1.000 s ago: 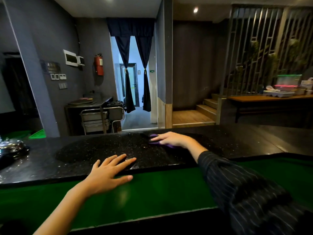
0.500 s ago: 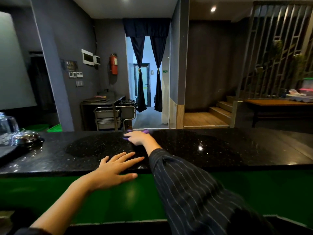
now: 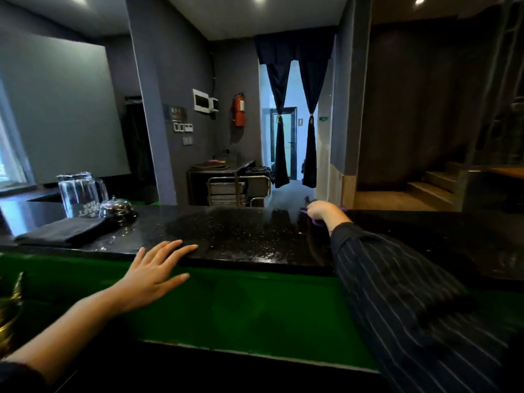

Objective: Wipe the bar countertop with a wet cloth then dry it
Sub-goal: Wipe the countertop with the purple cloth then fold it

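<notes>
The black speckled bar countertop runs across the view, with a wet, shiny patch in its middle. My right hand, in a striped sleeve, reaches to the counter's far edge and holds a purple cloth against it with bent fingers. Only bits of the cloth show around the hand. My left hand rests flat on the near edge of the counter, fingers straight and spread.
A folded black cloth lies on the counter at left, with a glass pitcher and a metal dome bell behind it. A green ledge runs below the counter. A brass object stands at far left.
My right hand slid the purple cloth left and out to the far edge, then back right along it. The left hand stayed on the near edge. The view turned left.
</notes>
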A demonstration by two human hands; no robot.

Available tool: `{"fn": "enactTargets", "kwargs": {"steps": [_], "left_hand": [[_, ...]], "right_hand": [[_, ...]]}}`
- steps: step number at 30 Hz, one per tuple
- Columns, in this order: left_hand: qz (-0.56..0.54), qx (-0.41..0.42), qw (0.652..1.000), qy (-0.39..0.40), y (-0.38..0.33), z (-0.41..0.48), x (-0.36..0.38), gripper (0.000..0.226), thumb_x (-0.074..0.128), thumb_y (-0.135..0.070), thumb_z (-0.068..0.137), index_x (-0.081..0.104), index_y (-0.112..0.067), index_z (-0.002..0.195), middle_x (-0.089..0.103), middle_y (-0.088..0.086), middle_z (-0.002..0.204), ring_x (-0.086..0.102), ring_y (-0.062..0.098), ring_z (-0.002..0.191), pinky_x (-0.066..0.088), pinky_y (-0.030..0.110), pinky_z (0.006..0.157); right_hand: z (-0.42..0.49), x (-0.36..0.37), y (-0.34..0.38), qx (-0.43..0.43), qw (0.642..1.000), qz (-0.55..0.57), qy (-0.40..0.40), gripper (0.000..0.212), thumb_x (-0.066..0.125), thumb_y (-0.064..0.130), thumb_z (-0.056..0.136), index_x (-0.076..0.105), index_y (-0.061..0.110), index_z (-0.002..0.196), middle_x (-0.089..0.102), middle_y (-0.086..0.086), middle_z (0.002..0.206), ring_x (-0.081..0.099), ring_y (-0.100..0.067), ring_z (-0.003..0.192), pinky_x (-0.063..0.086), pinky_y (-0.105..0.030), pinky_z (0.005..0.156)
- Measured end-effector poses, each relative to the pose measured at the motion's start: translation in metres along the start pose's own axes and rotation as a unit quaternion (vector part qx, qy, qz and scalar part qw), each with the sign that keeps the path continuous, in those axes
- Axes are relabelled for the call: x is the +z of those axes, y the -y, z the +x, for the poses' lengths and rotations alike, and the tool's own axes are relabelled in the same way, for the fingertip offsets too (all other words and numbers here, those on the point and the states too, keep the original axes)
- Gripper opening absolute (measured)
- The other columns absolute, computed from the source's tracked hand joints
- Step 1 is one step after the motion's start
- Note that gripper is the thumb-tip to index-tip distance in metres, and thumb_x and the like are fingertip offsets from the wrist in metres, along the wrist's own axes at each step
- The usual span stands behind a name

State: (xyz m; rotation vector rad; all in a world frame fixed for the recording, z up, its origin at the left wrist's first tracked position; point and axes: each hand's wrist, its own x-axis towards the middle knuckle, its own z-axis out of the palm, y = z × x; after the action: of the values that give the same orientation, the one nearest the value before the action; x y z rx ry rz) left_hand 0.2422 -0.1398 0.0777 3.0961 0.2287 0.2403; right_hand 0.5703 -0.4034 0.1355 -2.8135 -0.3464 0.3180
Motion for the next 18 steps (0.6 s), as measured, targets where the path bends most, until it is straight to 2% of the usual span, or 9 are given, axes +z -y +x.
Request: {"fn": "enactTargets", "kwargs": {"steps": [1,3,4,6,8,11,14,15,18], "left_hand": [[-0.004,-0.011,1.0,-0.009,-0.002,0.001,0.002,0.077,0.002,-0.081,0.058,-0.009,-0.061,0.132,0.002,-0.014,0.157,-0.006,0.015,0.146,-0.008,0.046,0.115],[-0.013,-0.021,1.0,-0.018,-0.005,0.0,0.002,0.072,0.003,-0.076,0.063,-0.002,-0.057,0.133,0.005,-0.011,0.158,-0.006,0.015,0.146,-0.01,0.045,0.115],[-0.011,-0.023,1.0,-0.015,-0.006,-0.001,0.001,0.068,0.008,-0.075,0.069,-0.002,-0.057,0.133,0.005,-0.011,0.158,-0.006,0.014,0.146,-0.01,0.045,0.115],[0.0,-0.028,1.0,-0.003,-0.007,0.0,0.001,0.056,0.023,-0.065,0.088,-0.001,-0.054,0.137,0.004,-0.011,0.158,-0.007,0.014,0.146,-0.01,0.046,0.115],[0.004,-0.032,0.999,0.009,-0.008,0.001,0.0,0.054,0.022,-0.063,0.089,-0.002,-0.055,0.137,0.003,-0.011,0.158,-0.007,0.014,0.146,-0.009,0.046,0.115],[0.005,-0.043,0.999,0.011,-0.009,0.0,-0.004,0.051,0.021,-0.06,0.091,0.003,-0.055,0.139,0.004,-0.012,0.158,-0.004,0.015,0.146,-0.008,0.046,0.115],[-0.004,-0.045,0.999,-0.012,-0.01,0.001,-0.004,0.045,0.022,-0.049,0.098,0.008,-0.053,0.141,0.008,-0.012,0.158,-0.001,0.014,0.146,-0.005,0.047,0.116],[-0.011,-0.045,0.999,-0.016,-0.01,0.001,-0.004,0.045,0.022,-0.048,0.099,0.009,-0.053,0.141,0.009,-0.012,0.157,0.0,0.015,0.146,-0.005,0.047,0.116],[-0.041,-0.044,0.998,-0.008,-0.009,-0.001,-0.006,0.045,0.025,-0.043,0.1,0.012,-0.052,0.142,0.012,-0.009,0.158,0.002,0.016,0.146,-0.005,0.049,0.115]], "right_hand": [[0.011,0.009,0.014,0.032,0.999,-0.001,0.002,0.076,0.051,0.025,0.086,0.017,0.013,0.154,0.035,-0.011,0.151,0.034,-0.043,0.134,0.036,-0.052,0.104],[0.022,0.027,0.046,0.042,0.999,0.001,0.009,0.07,0.05,0.032,0.091,0.02,0.016,0.152,0.018,-0.014,0.159,0.014,-0.047,0.142,0.03,-0.059,0.107],[0.029,0.036,0.065,0.014,1.0,0.003,0.004,0.066,0.049,0.034,0.092,0.025,0.016,0.15,0.019,-0.015,0.159,0.012,-0.047,0.143,0.03,-0.059,0.105],[0.04,0.05,0.111,-0.071,0.997,-0.018,0.022,0.067,0.051,0.039,0.083,0.037,0.017,0.145,0.03,-0.016,0.155,0.023,-0.049,0.139,0.034,-0.059,0.101],[0.049,0.063,0.153,-0.148,0.988,-0.031,0.043,0.065,0.049,0.037,0.078,0.045,0.021,0.141,0.037,-0.013,0.152,0.036,-0.045,0.133,0.033,-0.059,0.104],[-0.034,0.066,0.196,-0.28,0.954,-0.017,0.105,0.049,0.038,0.017,0.099,0.035,0.02,0.149,0.042,-0.006,0.141,0.051,-0.029,0.113,0.038,-0.035,0.098],[-0.074,0.075,0.219,-0.377,0.913,0.005,0.156,0.047,0.037,0.009,0.102,0.038,0.02,0.148,0.034,-0.001,0.152,0.052,-0.03,0.12,0.039,-0.037,0.097],[-0.079,0.078,0.22,-0.39,0.903,0.022,0.176,0.048,0.039,0.006,0.101,0.041,0.02,0.147,0.032,0.0,0.155,0.053,-0.026,0.119,0.041,-0.035,0.096],[-0.096,0.07,0.202,-0.388,0.885,0.062,0.249,0.051,0.039,-0.005,0.098,0.043,0.013,0.145,0.036,0.005,0.153,0.053,-0.005,0.105,0.044,-0.015,0.079]]}}
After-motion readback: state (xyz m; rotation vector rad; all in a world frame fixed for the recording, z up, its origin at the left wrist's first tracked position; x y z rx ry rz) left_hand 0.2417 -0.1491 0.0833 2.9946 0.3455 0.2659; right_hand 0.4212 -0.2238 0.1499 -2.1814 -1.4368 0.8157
